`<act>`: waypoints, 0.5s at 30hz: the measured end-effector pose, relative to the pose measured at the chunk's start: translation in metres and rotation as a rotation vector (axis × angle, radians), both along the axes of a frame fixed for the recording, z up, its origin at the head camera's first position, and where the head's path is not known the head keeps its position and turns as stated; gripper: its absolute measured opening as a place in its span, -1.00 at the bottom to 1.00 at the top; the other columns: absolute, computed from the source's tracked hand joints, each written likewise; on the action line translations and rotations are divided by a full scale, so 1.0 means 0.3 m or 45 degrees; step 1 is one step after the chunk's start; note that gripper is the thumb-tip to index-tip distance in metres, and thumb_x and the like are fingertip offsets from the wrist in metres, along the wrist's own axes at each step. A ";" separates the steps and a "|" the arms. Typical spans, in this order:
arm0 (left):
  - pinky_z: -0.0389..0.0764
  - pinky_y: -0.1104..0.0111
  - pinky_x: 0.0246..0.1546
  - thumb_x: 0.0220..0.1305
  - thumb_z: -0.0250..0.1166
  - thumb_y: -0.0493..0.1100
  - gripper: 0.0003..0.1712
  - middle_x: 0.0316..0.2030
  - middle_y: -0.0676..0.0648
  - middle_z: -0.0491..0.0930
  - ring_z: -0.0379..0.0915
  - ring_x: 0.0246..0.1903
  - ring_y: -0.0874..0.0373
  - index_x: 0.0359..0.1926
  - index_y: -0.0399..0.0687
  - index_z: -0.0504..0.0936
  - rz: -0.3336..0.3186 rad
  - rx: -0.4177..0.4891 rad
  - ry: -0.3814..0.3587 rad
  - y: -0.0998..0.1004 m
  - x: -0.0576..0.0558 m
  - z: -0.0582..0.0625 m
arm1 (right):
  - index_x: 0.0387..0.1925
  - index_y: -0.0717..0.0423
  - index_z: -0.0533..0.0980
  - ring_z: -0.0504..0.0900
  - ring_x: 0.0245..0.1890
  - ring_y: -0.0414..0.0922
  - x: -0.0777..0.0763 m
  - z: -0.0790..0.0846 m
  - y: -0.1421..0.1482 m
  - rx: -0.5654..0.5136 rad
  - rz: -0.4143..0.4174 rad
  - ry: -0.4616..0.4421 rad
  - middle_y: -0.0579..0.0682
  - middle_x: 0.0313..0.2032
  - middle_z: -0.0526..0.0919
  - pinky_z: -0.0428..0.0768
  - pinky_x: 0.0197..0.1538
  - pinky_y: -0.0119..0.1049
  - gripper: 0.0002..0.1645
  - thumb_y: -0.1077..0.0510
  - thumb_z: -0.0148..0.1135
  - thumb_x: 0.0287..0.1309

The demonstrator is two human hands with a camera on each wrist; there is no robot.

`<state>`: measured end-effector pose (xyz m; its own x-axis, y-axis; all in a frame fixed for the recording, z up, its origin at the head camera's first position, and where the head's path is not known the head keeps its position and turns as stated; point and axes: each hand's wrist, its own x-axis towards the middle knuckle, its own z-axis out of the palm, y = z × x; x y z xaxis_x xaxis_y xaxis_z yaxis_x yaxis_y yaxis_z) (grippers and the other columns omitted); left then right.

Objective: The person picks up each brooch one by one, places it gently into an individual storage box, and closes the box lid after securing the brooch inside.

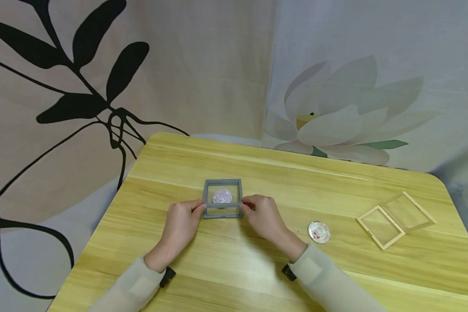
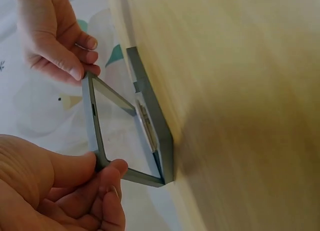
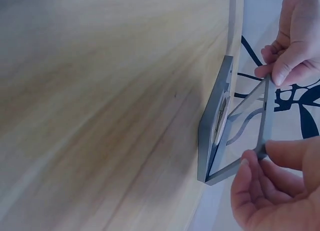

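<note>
A square grey plastic-looking hinged frame with clear panes [image 1: 223, 206] rests on the wooden desk [image 1: 226, 264], its lid tilted up, its other half flat. Inside lies a round pale lilac, shiny disc [image 1: 222, 196]. The left hand [image 1: 182, 223] and right hand [image 1: 267, 216] each pinch one corner of the lid between thumb and fingers. There are two frames and two discs in all: a pale wood-coloured hinged frame [image 1: 392, 220] lies open at the right, near a round white patterned disc [image 1: 319, 232].
</note>
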<state>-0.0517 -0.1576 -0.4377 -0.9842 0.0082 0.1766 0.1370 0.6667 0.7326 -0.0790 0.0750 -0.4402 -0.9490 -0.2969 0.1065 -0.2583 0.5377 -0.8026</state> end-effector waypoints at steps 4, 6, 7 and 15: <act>0.75 0.07 -0.18 0.34 0.42 -0.39 -0.83 -0.15 -0.33 0.76 0.75 -0.11 -0.14 -0.10 -0.43 0.79 -0.014 -0.020 -0.031 0.002 0.002 -0.013 | -0.13 0.38 0.74 0.76 -0.26 -0.11 0.003 -0.004 0.001 0.029 0.018 -0.018 0.15 -0.21 0.80 0.72 -0.21 -0.26 -0.84 0.35 0.37 0.32; 0.75 0.07 -0.18 0.33 0.42 -0.39 -0.83 -0.16 -0.33 0.76 0.75 -0.12 -0.14 -0.10 -0.43 0.79 -0.025 -0.035 -0.038 0.002 0.004 -0.022 | -0.14 0.38 0.74 0.78 -0.20 -0.05 0.003 -0.006 0.001 0.047 0.029 -0.029 0.18 -0.19 0.81 0.74 -0.17 -0.21 -0.85 0.35 0.37 0.32; 0.75 0.08 -0.18 0.33 0.43 -0.39 -0.83 -0.15 -0.34 0.76 0.75 -0.11 -0.14 -0.10 -0.43 0.79 -0.028 -0.042 -0.041 0.002 0.005 -0.025 | -0.14 0.38 0.74 0.78 -0.17 -0.03 0.004 -0.006 0.001 0.061 0.036 -0.036 0.19 -0.18 0.80 0.74 -0.14 -0.19 -0.85 0.36 0.37 0.31; 0.75 0.09 -0.15 0.33 0.42 -0.40 -0.81 -0.12 -0.34 0.75 0.74 -0.09 -0.16 -0.07 -0.43 0.78 -0.043 -0.091 -0.093 0.005 0.013 -0.041 | -0.14 0.37 0.75 0.78 -0.19 -0.06 0.006 -0.017 -0.001 0.143 0.084 -0.071 0.21 -0.17 0.80 0.72 -0.22 -0.30 -0.86 0.39 0.37 0.30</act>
